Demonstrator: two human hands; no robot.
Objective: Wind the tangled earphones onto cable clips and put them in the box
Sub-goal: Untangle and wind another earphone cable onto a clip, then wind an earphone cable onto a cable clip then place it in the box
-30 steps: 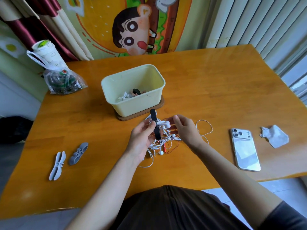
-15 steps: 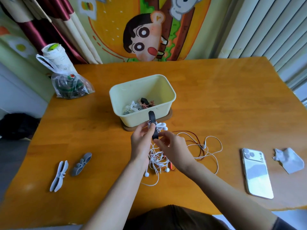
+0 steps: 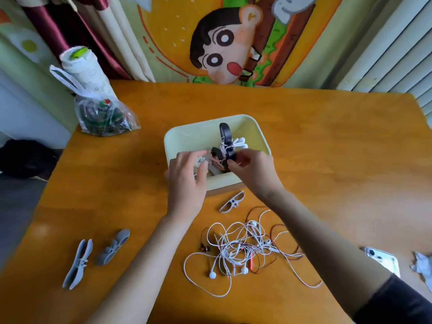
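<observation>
Earphones [image 3: 240, 251] lay tangled on the table [image 3: 327, 148], white and red cords mixed, toward its front edge. The box [image 3: 254, 127] stood behind them. The left hand [image 3: 187, 183] reached over the box's near wall, fingers straight and slightly apart, gripping nothing. The right hand [image 3: 254, 171] pinched the lower end of a black clip [image 3: 225, 141], wound with white cord, above the box. A white clip [image 3: 232, 202] lay between box and tangle.
</observation>
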